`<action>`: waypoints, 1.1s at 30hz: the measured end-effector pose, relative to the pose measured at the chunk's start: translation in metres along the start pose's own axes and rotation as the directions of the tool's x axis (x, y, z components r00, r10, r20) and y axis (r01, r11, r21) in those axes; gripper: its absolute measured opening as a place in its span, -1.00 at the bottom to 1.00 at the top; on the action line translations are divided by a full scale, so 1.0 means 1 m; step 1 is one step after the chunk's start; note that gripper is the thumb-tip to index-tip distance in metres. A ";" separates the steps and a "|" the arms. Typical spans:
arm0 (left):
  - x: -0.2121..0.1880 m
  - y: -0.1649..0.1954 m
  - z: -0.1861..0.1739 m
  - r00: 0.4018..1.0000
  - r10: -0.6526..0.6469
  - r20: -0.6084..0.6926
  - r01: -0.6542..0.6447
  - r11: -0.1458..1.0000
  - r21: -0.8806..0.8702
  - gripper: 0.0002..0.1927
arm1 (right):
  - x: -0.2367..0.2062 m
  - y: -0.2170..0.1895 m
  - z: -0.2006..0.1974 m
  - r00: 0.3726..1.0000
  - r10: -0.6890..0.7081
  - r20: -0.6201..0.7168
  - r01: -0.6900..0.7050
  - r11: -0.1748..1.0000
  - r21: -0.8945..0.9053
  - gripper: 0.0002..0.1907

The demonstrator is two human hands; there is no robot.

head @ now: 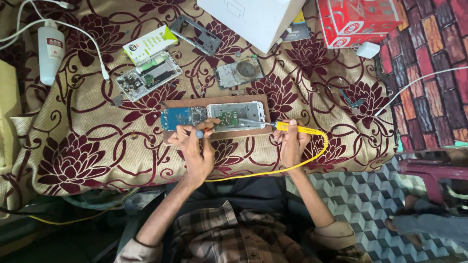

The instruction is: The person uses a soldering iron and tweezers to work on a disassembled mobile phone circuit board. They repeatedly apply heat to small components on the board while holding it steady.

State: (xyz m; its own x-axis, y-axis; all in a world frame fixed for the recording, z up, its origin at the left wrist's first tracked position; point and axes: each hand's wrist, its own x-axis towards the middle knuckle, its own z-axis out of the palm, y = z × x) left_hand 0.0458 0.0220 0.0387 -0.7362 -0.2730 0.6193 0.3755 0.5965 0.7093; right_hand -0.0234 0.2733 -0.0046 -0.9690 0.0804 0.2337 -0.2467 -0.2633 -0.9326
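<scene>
- right hand is closed around a yellow soldering iron, its thin metal tip resting on the green circuit board inside an open silver phone frame.
- left hand pinches a small round grey-capped tool at the frame's near edge.
- a blue board lies just left of the frame, on a flat brown mat.
- velvety floral cloth has open room at left.

A beige cloth with dark maroon flowers and curling vines covers the work surface, and on it lies a bright blue circuit board beside a silver-white phone frame. The soldering iron with yellow handle and yellow cord stands out; a red printed cardboard box sits at the top, and the floor shows a grey-and-white cube-patterned tiling.
</scene>
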 end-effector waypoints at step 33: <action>0.003 0.006 0.000 1.000 -0.001 0.009 0.000 0.997 0.083 -0.74 | 0.006 -0.087 0.048 0.927 -0.265 0.266 0.374 0.716 -0.590 -0.78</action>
State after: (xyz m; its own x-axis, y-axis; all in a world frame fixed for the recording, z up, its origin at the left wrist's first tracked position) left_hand 0.0461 0.0248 0.0452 -0.7414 -0.2669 0.6157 0.3274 0.6571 0.6790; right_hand -0.0083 0.2509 0.0915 -0.8365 -0.1119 0.5365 -0.5308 0.4089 -0.7423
